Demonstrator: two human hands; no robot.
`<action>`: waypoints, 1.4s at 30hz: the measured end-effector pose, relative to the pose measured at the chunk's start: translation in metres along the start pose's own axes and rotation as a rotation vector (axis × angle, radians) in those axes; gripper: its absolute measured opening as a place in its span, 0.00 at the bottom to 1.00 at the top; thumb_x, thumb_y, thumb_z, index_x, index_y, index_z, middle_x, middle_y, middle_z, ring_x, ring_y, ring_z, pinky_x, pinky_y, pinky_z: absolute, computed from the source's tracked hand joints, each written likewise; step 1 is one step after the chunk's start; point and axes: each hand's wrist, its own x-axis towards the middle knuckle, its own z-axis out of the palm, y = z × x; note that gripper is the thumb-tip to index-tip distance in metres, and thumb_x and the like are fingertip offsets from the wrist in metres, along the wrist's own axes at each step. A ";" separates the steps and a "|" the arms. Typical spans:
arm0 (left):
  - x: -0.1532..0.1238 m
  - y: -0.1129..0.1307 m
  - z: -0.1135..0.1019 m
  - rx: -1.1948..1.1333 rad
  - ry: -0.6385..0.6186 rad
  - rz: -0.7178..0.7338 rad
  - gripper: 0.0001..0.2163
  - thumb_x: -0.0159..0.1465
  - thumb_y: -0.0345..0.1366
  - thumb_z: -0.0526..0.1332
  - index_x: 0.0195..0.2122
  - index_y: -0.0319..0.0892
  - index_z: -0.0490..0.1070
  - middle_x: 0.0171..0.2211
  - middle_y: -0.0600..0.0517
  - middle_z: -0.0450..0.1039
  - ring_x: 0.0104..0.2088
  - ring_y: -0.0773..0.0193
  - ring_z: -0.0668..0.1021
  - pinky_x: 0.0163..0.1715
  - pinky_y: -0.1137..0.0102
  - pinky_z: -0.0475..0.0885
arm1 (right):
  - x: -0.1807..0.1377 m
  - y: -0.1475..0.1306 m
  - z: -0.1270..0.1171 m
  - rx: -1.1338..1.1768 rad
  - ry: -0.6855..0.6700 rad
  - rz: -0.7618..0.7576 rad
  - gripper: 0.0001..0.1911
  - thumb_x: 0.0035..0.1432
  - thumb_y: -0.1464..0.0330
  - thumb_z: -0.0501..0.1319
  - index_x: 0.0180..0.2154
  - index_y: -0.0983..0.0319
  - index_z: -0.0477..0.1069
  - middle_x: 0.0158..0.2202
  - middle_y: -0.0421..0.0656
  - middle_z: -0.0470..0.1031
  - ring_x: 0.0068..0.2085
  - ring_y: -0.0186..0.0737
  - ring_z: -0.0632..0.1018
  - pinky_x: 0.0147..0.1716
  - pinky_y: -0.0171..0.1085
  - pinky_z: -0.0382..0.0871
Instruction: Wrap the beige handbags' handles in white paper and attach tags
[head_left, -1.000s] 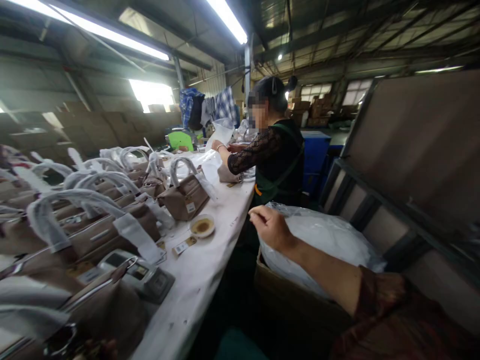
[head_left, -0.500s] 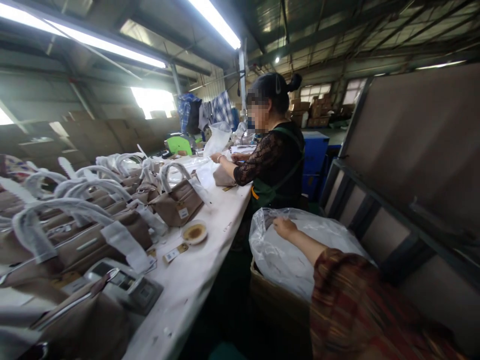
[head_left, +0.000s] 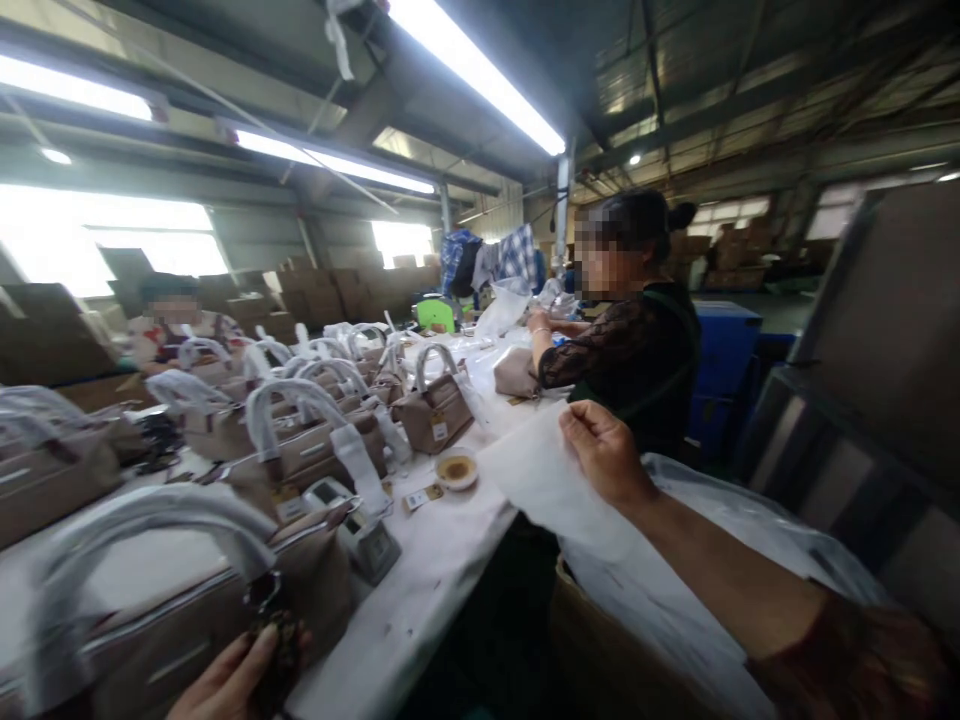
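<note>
My right hand (head_left: pixel 604 455) is closed on a white sheet of wrapping paper (head_left: pixel 551 485), lifted out of a clear plastic bag (head_left: pixel 750 520) in a cardboard box (head_left: pixel 600 650) at my right. My left hand (head_left: pixel 232 680) shows at the bottom edge, its fingers curled against the end of a taupe handbag (head_left: pixel 180 620) with a white-wrapped handle. The handbag lies on the white-covered table (head_left: pixel 420 590) directly in front of me.
Several more taupe handbags (head_left: pixel 300 440) with wrapped handles crowd the table. A small dish (head_left: pixel 456 470), paper tags (head_left: pixel 420 497) and a grey scale-like device (head_left: pixel 360 530) lie near the table edge. A co-worker (head_left: pixel 637 330) in dark clothes stands further along; another person (head_left: pixel 176 320) sits opposite.
My right hand has come up out of the plastic bag, pulling a white sheet with it. My left hand has come into view at the handbag. The view turned left.
</note>
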 end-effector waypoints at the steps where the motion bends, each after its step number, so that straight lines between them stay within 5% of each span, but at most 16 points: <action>1: -0.004 0.000 -0.006 -0.026 -0.034 -0.070 0.17 0.42 0.35 0.75 0.33 0.40 0.75 0.26 0.49 0.78 0.28 0.55 0.81 0.27 0.66 0.80 | -0.009 -0.006 0.023 0.032 -0.096 0.019 0.16 0.61 0.55 0.57 0.32 0.61 0.68 0.20 0.35 0.64 0.21 0.31 0.64 0.20 0.31 0.57; 5: -0.023 0.003 -0.019 -0.121 -0.184 -0.138 0.15 0.47 0.33 0.74 0.34 0.37 0.74 0.29 0.47 0.78 0.28 0.62 0.80 0.28 0.71 0.77 | -0.065 -0.011 0.122 0.010 -0.491 0.052 0.13 0.60 0.59 0.57 0.30 0.61 0.69 0.23 0.39 0.69 0.25 0.35 0.69 0.24 0.33 0.61; 7: -0.028 0.007 -0.023 -0.107 -0.210 -0.127 0.13 0.50 0.36 0.73 0.32 0.37 0.72 0.27 0.47 0.76 0.26 0.64 0.78 0.24 0.73 0.74 | -0.097 -0.013 0.164 -0.067 -0.610 -0.060 0.11 0.60 0.62 0.57 0.28 0.60 0.68 0.24 0.40 0.70 0.26 0.37 0.69 0.27 0.35 0.61; 11: -0.028 0.019 -0.027 0.014 -0.181 -0.140 0.10 0.55 0.37 0.68 0.31 0.37 0.70 0.25 0.48 0.74 0.22 0.67 0.76 0.21 0.74 0.71 | -0.139 -0.025 0.219 -0.115 -0.705 -0.257 0.10 0.61 0.65 0.55 0.27 0.59 0.65 0.26 0.42 0.71 0.28 0.40 0.71 0.30 0.37 0.59; 17: -0.030 0.024 -0.020 0.111 -0.107 -0.137 0.08 0.58 0.37 0.65 0.33 0.37 0.71 0.28 0.49 0.74 0.25 0.66 0.77 0.20 0.73 0.72 | -0.151 -0.036 0.268 0.168 -0.653 0.008 0.12 0.61 0.60 0.56 0.31 0.60 0.68 0.25 0.39 0.71 0.28 0.37 0.70 0.29 0.34 0.60; 22: -0.032 0.019 -0.012 0.215 -0.042 -0.041 0.06 0.62 0.34 0.60 0.34 0.37 0.71 0.30 0.48 0.74 0.27 0.65 0.77 0.19 0.74 0.73 | -0.163 -0.031 0.287 0.331 -0.584 0.196 0.16 0.60 0.55 0.56 0.33 0.61 0.70 0.26 0.41 0.74 0.28 0.39 0.71 0.27 0.35 0.63; 28: -0.035 0.034 -0.013 0.172 -0.070 -0.101 0.06 0.62 0.35 0.60 0.35 0.37 0.71 0.30 0.48 0.73 0.28 0.64 0.78 0.19 0.73 0.73 | -0.172 -0.027 0.281 0.182 -0.505 0.026 0.13 0.63 0.58 0.54 0.35 0.61 0.67 0.28 0.42 0.73 0.30 0.39 0.73 0.31 0.36 0.64; 32: -0.039 0.042 -0.010 0.134 -0.105 -0.113 0.07 0.63 0.36 0.59 0.36 0.37 0.71 0.28 0.48 0.73 0.27 0.65 0.77 0.19 0.74 0.73 | -0.182 -0.026 0.281 0.190 -0.579 -0.066 0.10 0.64 0.61 0.53 0.36 0.60 0.66 0.29 0.41 0.73 0.29 0.39 0.74 0.31 0.36 0.63; 42: -0.036 0.015 -0.009 0.317 0.027 0.068 0.10 0.60 0.41 0.61 0.36 0.38 0.72 0.30 0.46 0.74 0.27 0.59 0.79 0.19 0.69 0.73 | -0.177 -0.044 0.295 0.441 -0.506 0.285 0.16 0.61 0.56 0.56 0.38 0.62 0.71 0.34 0.43 0.76 0.35 0.41 0.75 0.36 0.37 0.68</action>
